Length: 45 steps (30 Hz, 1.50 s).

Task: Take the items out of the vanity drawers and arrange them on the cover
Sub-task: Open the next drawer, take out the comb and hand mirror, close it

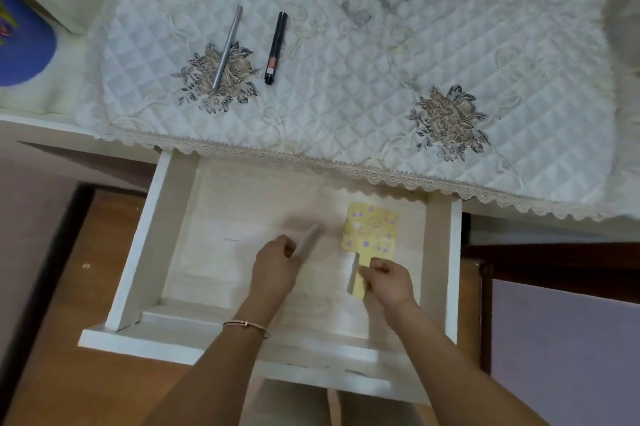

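Note:
The white vanity drawer is pulled out below the quilted white cover. Inside it my left hand is shut on a slim pale stick, blurred by motion, which points up and to the right. My right hand grips the handle of a yellow hand mirror with purple dots; its square head lies on the drawer floor at the right. A grey pencil and a black tube lie side by side on the cover's left part.
The cover's lace edge hangs over the drawer's back. A blue object sits at the far left. Brown floor shows left of the drawer, and a dark-framed panel stands to the right.

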{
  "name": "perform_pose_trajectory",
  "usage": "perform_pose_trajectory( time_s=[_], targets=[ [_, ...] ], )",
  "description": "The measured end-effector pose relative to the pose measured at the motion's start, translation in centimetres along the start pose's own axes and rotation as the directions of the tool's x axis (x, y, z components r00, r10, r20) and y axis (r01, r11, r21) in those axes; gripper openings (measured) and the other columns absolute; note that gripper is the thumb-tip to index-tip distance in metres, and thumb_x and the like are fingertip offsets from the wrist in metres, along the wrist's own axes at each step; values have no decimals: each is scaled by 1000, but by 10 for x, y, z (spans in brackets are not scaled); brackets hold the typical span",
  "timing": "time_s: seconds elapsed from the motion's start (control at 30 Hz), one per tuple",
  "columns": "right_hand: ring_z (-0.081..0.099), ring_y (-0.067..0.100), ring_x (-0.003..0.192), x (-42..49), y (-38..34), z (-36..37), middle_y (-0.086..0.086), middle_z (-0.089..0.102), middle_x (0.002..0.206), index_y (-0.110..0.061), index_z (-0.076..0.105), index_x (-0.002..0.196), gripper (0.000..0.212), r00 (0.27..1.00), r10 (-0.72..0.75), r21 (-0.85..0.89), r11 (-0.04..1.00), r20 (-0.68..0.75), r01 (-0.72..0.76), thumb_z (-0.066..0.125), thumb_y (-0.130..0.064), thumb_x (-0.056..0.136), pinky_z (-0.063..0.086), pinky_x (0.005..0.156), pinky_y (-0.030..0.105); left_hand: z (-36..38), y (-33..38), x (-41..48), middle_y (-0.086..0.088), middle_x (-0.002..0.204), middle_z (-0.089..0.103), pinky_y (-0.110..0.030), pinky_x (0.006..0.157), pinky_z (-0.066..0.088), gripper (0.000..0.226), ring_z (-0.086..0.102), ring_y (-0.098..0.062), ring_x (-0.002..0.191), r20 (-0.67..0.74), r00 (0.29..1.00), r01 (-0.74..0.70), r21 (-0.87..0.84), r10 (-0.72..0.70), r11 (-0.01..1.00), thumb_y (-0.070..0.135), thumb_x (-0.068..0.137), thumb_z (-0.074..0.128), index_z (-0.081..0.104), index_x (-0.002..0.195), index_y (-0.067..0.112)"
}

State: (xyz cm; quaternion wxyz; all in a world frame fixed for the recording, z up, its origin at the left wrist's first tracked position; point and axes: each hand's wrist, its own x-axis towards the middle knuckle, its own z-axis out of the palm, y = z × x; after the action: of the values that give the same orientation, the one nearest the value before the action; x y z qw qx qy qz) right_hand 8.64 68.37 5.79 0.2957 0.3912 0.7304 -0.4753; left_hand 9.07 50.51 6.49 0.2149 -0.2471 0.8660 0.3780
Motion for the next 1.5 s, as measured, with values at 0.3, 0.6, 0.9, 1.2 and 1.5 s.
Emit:
perform_pose_trajectory(
  time_s=[0.3, 0.6, 0.9, 1.2, 1.5],
  targets=[
    [56, 5, 58, -51, -43, -40, -1, 55, 64, -12, 63, 74, 15, 898, -259, 100, 966, 357, 239, 64, 2, 81, 46, 57, 16, -82, 49, -19, 16, 62, 64, -7, 57, 41, 16, 54, 1, 59, -109, 986, -161, -371, 129, 915, 10, 77, 69, 63, 71, 25],
    [56, 21, 67, -15, -206, -50, 5, 56, 71, -16, 59, 74, 17, 861, -506, 244, 843, 54, 480, 62, -3, 84, 51, 71, 38, -129, 173, 77, 2, 70, 53, -30, 75, 50, 11, 54, -17, 74, -225, 961, -262, -534, 163, 804, 11, 81, 67, 58, 88, 12],
    [65, 30, 92, 39, -245, -28, 14, 69, 99, -8, 67, 84, 10, 888, -423, 9, 902, -181, 431, 70, -16, 78, 52, 87, 46, -124, 196, 140, -15, 111, 66, -17, 75, 39, 24, 61, -24, 102, -268, 953, -183, -141, 140, 973, 9, 85, 59, 62, 108, 2],
    [53, 15, 78, 7, -215, -36, 3, 58, 87, -7, 62, 103, 20, 710, -667, -192, 745, -225, 639, 58, -10, 84, 38, 61, 20, -120, 172, 96, -14, 122, 58, -31, 90, 43, 34, 56, -26, 109, -271, 872, -406, 66, 408, 911, 6, 87, 49, 54, 121, 3],
    [56, 11, 87, -58, -63, -61, 0, 64, 95, -10, 65, 105, 20, 728, -678, -376, 653, 97, 658, 57, -17, 88, 39, 75, 21, -82, 0, -36, -7, 96, 70, -31, 81, 49, 18, 65, -22, 87, -9, 925, -369, 215, 380, 904, 12, 86, 56, 67, 101, 11]
  ],
)
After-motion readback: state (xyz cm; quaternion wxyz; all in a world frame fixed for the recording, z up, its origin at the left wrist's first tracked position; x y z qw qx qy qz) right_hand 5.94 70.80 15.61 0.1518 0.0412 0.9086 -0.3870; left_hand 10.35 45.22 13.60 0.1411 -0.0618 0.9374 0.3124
